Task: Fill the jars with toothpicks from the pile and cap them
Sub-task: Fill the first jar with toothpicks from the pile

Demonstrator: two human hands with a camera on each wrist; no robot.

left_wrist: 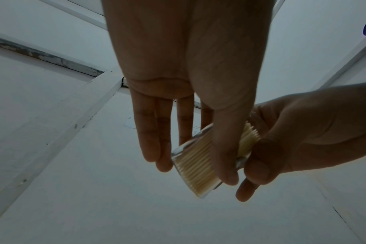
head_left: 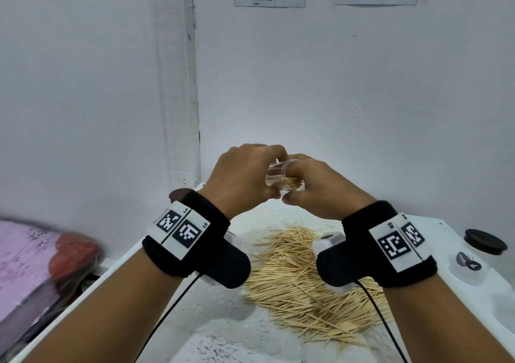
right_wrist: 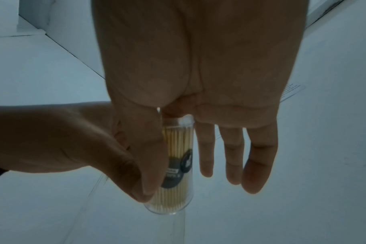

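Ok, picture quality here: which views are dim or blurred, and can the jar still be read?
Head view: evenly lit, jar sharp between left hand and right hand; motion blur on the pink fabric at the left edge. Left wrist view: dim, backlit, hands in shadow, toothpicks readable. Right wrist view: dim and soft; the jar's dark label is illegible.

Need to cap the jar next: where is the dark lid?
In the head view, the dark lid lies on the white table at far right, beyond the right hand.
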